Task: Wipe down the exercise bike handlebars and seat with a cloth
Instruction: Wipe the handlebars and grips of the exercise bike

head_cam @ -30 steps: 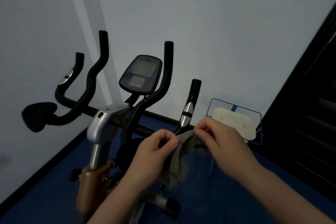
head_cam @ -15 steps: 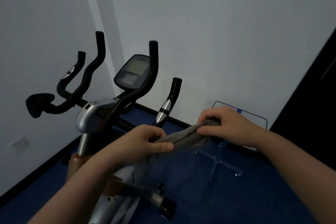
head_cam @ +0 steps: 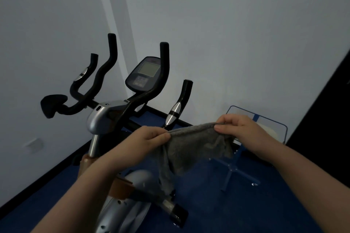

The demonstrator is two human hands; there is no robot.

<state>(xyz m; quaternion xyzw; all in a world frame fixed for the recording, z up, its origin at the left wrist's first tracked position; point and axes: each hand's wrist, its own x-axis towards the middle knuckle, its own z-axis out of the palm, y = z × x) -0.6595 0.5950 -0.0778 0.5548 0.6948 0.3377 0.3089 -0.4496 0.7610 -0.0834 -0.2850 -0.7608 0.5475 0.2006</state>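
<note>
Cloth [head_cam: 197,143]: grey, fleecy, held in the air in front of the bike, its top edge stretched nearly taut between both hands; the rest sags, with a narrow tail hanging down on the left side toward the bike's lower frame. It touches no part of the bike that can be made out.

Left hand [head_cam: 149,138]: thumb and fingers pinch the cloth's left top corner.

Right hand [head_cam: 240,128]: fingers curled over the right top corner, thumb pressed against the edge; it grips the cloth.

Exercise bike [head_cam: 106,117]: stands at left, close to the wall [head_cam: 246,34] corner. Silver stem housing, brown and silver body below.

Handlebars [head_cam: 103,73]: black, with several upright curved grips; one short grip with a silver band [head_cam: 174,111] rises just beyond the cloth's top edge, behind the left hand's knuckles. Open air above and around the grip tips.

Console [head_cam: 145,73]: dark, oval, grey screen, between the two tall grips.

Black pad [head_cam: 51,104]: at the far left end of the bar, near the left wall.

Floor [head_cam: 246,204]: blue, open to the right of the bike; a black skirting edge runs along the wall base.

Blue-framed stand [head_cam: 257,119]: behind the right hand, partly hidden, cross-shaped feet on the floor.

Dark panel [head_cam: 331,109]: bounds the right side.
</note>
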